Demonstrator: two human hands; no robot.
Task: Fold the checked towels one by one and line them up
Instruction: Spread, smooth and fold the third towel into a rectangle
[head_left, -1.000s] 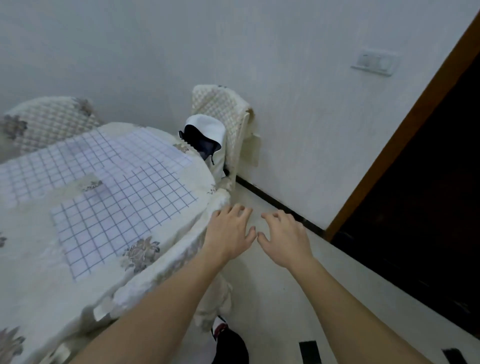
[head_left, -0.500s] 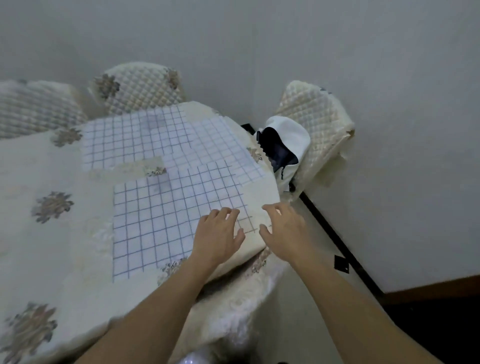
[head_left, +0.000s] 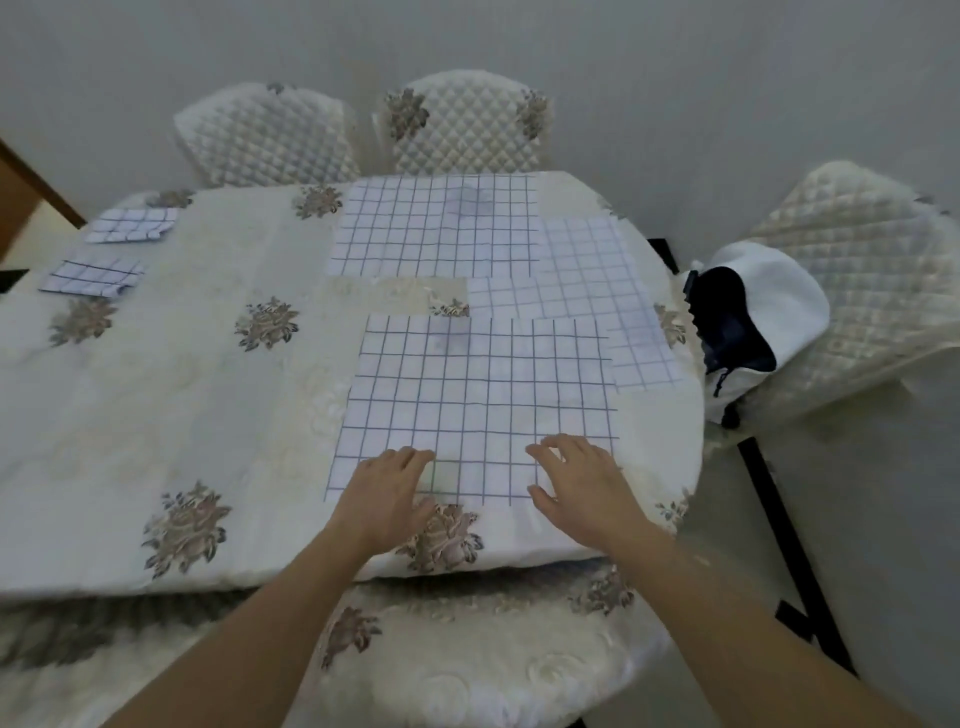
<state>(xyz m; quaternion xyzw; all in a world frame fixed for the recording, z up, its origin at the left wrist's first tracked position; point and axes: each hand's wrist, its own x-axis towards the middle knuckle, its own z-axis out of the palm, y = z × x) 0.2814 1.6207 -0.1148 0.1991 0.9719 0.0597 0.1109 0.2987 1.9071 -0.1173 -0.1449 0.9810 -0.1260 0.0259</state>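
A single head-worn wide-angle view looks forward and steeply down from close above the near edge of the desk (head_left: 156, 395), facing the chairs (head_left: 462, 130) by the far wall.

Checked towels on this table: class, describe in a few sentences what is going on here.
A person's left hand and right hand, both open, reach onto the near edge of the nearest towel, which lies unfolded. A far towel and a right towel also lie flat on the table. At the far left, a first folded towel and a second folded towel sit one behind the other.
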